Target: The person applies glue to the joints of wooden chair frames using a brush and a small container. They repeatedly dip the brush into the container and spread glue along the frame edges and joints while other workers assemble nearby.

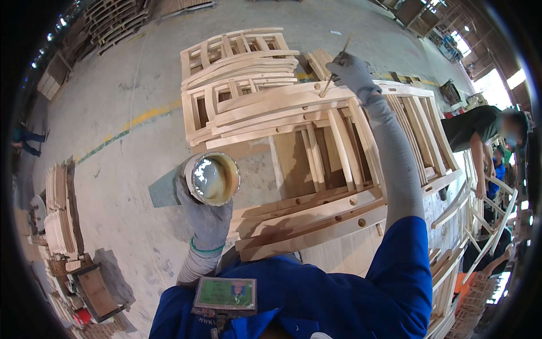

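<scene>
My left hand (208,225), in a grey glove, is closed around a round cup (234,176) of milky, pale liquid (208,176). My gloved right hand (355,74) reaches to the far side and pinches a thin wooden stick (327,85). The stick's lower end is at the top rail (259,111) of a pale wooden chair-back frame, close to a round hole (317,87). Whether the tip is inside a hole I cannot tell. More slatted frames (333,147) lie below and beside that rail, with further round holes along their nearer rails (316,229).
Stacked wooden frames (237,56) stand at the far side, and more slatted frames (420,130) lie to the right. A person (471,127) bends over a chair frame (491,226) at the right. Wood pieces (56,198) and an open box (97,291) are at the left.
</scene>
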### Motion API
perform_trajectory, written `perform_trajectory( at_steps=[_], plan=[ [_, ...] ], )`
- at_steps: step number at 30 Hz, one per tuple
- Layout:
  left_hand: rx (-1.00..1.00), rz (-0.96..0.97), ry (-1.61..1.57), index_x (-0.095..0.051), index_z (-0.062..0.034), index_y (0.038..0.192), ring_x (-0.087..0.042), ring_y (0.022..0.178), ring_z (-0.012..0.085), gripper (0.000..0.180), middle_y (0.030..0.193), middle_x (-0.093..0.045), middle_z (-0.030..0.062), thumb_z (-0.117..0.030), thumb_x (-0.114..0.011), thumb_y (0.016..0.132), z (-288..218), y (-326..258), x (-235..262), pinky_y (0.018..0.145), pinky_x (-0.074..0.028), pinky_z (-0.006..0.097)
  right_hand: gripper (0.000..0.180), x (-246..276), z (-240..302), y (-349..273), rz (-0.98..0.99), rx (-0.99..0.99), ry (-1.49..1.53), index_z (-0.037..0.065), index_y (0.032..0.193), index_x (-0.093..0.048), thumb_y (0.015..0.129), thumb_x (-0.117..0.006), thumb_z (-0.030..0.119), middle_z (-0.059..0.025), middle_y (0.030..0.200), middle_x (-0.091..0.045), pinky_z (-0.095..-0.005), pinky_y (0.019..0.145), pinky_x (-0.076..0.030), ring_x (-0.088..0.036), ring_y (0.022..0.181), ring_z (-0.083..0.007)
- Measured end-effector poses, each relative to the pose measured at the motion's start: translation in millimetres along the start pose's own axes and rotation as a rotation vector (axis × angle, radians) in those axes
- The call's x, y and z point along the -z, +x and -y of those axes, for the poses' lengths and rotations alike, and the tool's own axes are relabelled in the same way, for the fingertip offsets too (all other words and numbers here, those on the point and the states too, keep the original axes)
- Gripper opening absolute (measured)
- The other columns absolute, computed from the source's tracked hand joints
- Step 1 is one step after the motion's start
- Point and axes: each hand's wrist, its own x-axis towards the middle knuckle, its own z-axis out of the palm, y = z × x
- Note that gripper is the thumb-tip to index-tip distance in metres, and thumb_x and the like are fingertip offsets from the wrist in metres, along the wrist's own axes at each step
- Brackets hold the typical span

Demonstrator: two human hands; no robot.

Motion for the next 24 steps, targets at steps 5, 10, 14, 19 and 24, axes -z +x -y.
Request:
perform_trajectory(
  at_steps=[5, 10, 14, 19, 24],
  plan=[
    [-0.041, 0.036, 0.159, -0.04, -0.0173, 0.127, -0.048, 0.114, 0.0244, 0.042, 0.125, -0.046, 0.0058, -0.044, -0.035, 0.095, 0.1, 5.2, -3.9, 0.091, -0.046, 0.044, 0.034, -8.5, -1.7, 13.9, 0.096, 0.002, -0.149, -0.002, 0.096, -0.061, 0.078, -0.06, 0.027, -0.013, 0.076, -0.065, -0.03, 0.061, -0.051, -0.063, 0.065, -0.0199],
    [0.085, -0.011, -0.09, -0.041, -0.0166, 0.127, -0.048, 0.115, 0.0266, 0.044, 0.124, -0.047, 0.007, -0.047, -0.035, 0.095, -4.1, 4.8, -10.6, 0.092, -0.044, 0.047, 0.035, -5.2, -3.5, 13.4, 0.101, 0.102, -0.377, 0.0, 0.098, -0.061, 0.078, -0.057, 0.028, -0.0196, 0.088, -0.064, -0.0397, 0.075, -0.047, -0.061, 0.085, -0.0345],
    [0.183, -0.037, -0.363, -0.04, -0.0163, 0.127, -0.048, 0.115, 0.0267, 0.045, 0.125, -0.047, 0.0072, -0.046, -0.035, 0.095, -0.3, 4.3, -13.8, 0.091, -0.045, 0.047, 0.035, -7.3, 2.4, 13.1, 0.116, 0.09, -0.34, 0.002, 0.098, -0.061, 0.076, -0.059, 0.029, -0.0202, 0.092, -0.063, -0.0405, 0.077, -0.046, -0.06, 0.09, -0.036],
    [-0.153, -0.017, 0.284, -0.041, -0.0163, 0.127, -0.048, 0.115, 0.0263, 0.045, 0.125, -0.047, 0.0076, -0.047, -0.035, 0.094, -4.8, 8.2, -11.5, 0.09, -0.046, 0.047, 0.035, -5.7, -2.5, 11.4, 0.079, 0.09, -0.37, 0.001, 0.097, -0.062, 0.075, -0.06, 0.029, -0.0201, 0.09, -0.064, -0.04, 0.077, -0.047, -0.061, 0.088, -0.0352],
    [0.393, 0.01, -0.829, -0.04, -0.0167, 0.128, -0.048, 0.115, 0.026, 0.045, 0.126, -0.046, 0.0076, -0.046, -0.038, 0.093, -20.9, 12.4, -9.2, 0.091, -0.045, 0.046, 0.039, -2.1, -8.1, 11.9, 0.03, 0.051, -0.213, 0.001, 0.096, -0.063, 0.074, -0.063, 0.033, -0.0187, 0.085, -0.065, -0.0379, 0.074, -0.048, -0.062, 0.083, -0.0318]
  ],
)
